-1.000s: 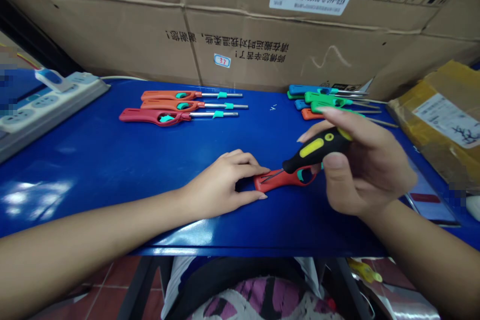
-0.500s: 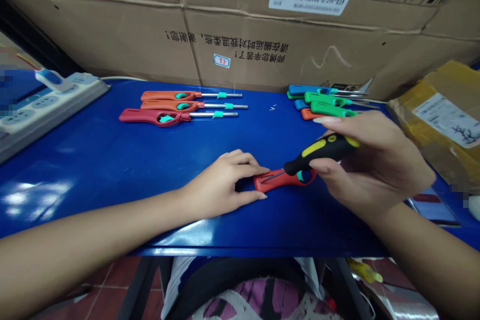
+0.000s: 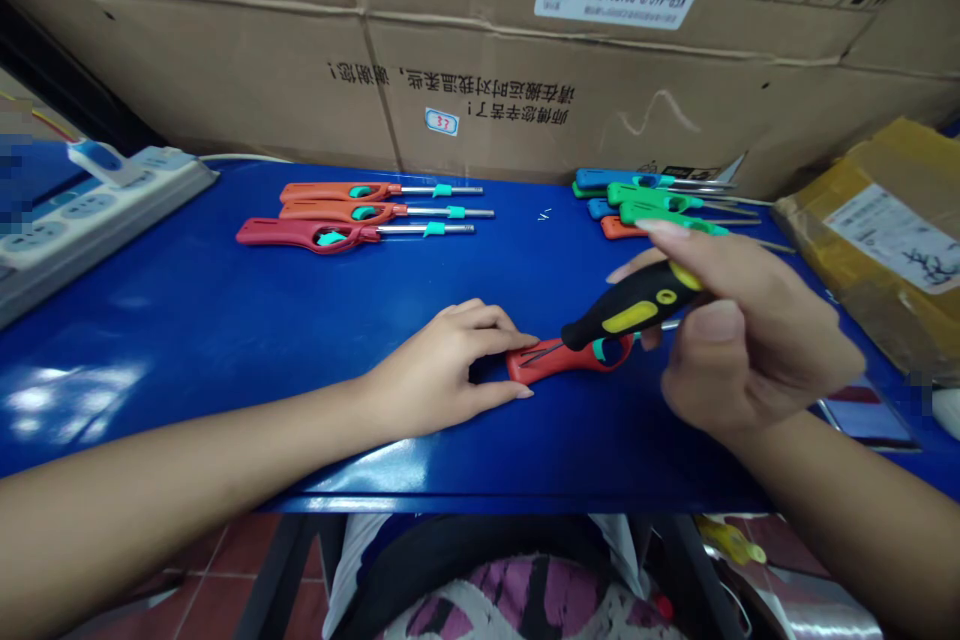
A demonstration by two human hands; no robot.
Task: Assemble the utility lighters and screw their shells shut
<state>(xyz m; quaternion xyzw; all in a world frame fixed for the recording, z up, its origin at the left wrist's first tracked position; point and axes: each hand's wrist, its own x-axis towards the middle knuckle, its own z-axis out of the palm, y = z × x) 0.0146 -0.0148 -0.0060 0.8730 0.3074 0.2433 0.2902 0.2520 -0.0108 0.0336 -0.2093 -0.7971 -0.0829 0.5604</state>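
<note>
A red long-necked lighter [image 3: 574, 360] lies flat on the blue table [image 3: 247, 340], its handle end toward the left. My left hand [image 3: 465, 360] grips that end between thumb and fingers. In my right hand [image 3: 757, 340] is a screwdriver [image 3: 637, 305] with a black and yellow handle. The screwdriver slants down to the left, and its thin shaft reaches the lighter's handle near the slot; whether the tip sits in a screw is too small to tell. My right fingers hide part of the lighter's metal neck.
Three orange and red lighters [image 3: 315, 234] lie in a row at the back left. Blue, green and orange lighters [image 3: 622, 180] are piled at the back right. A power strip [image 3: 97, 205] stands left, a yellow-taped parcel [image 3: 885, 220] right. A large cardboard box [image 3: 465, 50] walls off the back.
My right hand has shifted its fingers on the screwdriver, and the handle has turned a little. The left hand and the lighter have stayed in place.
</note>
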